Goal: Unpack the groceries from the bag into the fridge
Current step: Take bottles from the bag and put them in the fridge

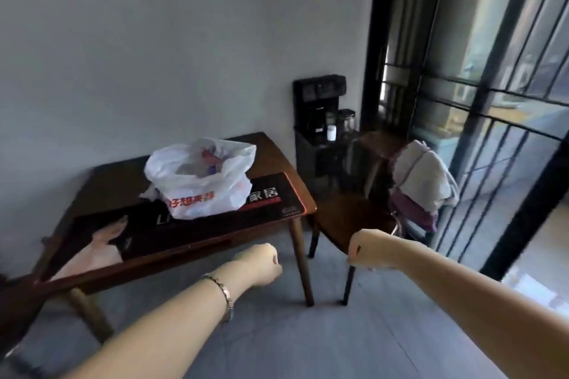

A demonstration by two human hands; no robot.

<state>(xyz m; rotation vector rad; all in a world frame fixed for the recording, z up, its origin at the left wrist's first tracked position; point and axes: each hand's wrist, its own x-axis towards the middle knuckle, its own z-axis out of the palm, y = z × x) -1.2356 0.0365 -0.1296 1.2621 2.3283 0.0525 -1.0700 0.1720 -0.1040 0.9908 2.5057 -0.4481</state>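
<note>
Curled into an empty fist, the left hand hangs by the wooden table's near edge. At its 11 o'clock, well apart, the crinkled white plastic bag slumps open on a glossy dark mat, its contents blurred. At 3 o'clock the right hand is also fisted and empty.

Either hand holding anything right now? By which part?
Nothing. Left hand and right hand are curled and empty; the plastic grocery bag lies untouched.

A plain grey wall faces us.
Before us: dark wooden table, dark wooden chair, black drinks machine, grey floor, daylight through black-barred glass.
</note>
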